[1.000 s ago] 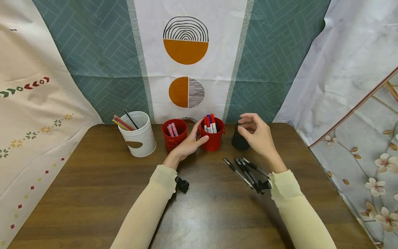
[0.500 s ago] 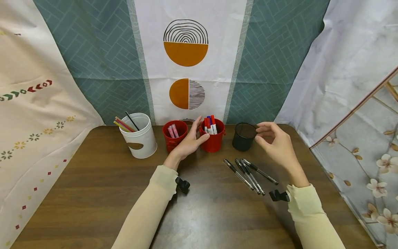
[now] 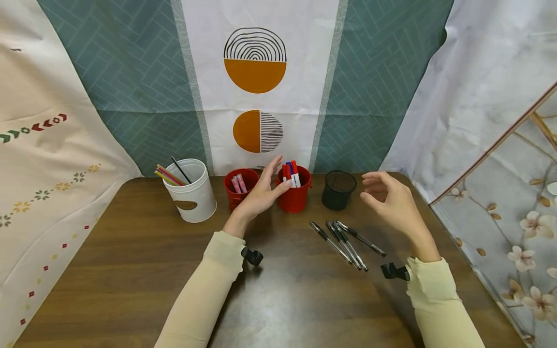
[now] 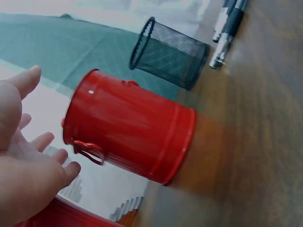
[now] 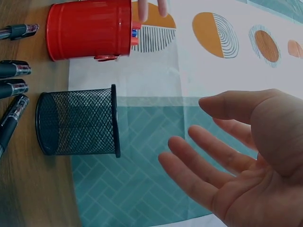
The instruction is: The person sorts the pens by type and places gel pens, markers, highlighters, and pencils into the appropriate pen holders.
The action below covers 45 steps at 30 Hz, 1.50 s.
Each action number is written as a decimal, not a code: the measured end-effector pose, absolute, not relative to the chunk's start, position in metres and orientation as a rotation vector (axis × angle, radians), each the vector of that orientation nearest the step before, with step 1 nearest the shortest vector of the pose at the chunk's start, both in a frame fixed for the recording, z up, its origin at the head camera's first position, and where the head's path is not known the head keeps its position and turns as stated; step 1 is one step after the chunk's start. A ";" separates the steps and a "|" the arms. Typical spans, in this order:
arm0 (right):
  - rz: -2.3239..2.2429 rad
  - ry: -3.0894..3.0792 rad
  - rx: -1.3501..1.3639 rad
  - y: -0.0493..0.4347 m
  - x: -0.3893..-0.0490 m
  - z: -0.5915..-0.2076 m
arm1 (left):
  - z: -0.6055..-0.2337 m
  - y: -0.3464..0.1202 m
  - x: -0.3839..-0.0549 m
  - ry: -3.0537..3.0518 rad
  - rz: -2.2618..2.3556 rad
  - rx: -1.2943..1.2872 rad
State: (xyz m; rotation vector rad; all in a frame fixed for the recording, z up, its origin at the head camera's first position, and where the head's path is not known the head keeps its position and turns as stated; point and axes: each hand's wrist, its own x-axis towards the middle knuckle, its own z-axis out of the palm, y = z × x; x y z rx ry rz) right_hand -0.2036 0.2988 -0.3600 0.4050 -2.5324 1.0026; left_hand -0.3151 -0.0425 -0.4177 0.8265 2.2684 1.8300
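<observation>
My left hand [image 3: 259, 195] hovers with spread fingers at the left side of a red bucket [image 3: 293, 200] that holds red- and blue-capped markers [image 3: 291, 174]. The left wrist view shows a gap between that hand and the bucket [image 4: 132, 127]. To the right of a black mesh pen cup [image 3: 336, 197], my right hand [image 3: 391, 200] is raised, fingers loosely bent, holding nothing. In the right wrist view the mesh cup [image 5: 78, 122] stands upright on the table, with nothing visible inside. Several black gel pens [image 3: 345, 245] lie in front of it.
A second red bucket [image 3: 235, 199] with pink-patterned sticks stands left of the marker bucket. Further left is a white bucket [image 3: 196, 203] holding colored pencils and a black stick. Patterned cloth [image 3: 256, 43] hangs behind the brown wooden table [image 3: 130, 270].
My right hand has let go of the mesh cup's rim and moved off to the right. The left hand has drawn slightly left, away from the marker bucket.
</observation>
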 end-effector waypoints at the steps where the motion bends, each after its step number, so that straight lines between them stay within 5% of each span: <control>1: 1.003 -2.536 0.405 0.299 -0.203 -0.360 | -0.415 -0.043 -0.314 2.289 1.816 0.837; 45: 0.904 -2.782 0.488 0.311 -0.192 -0.361 | -0.392 -0.012 -0.281 2.358 1.691 1.091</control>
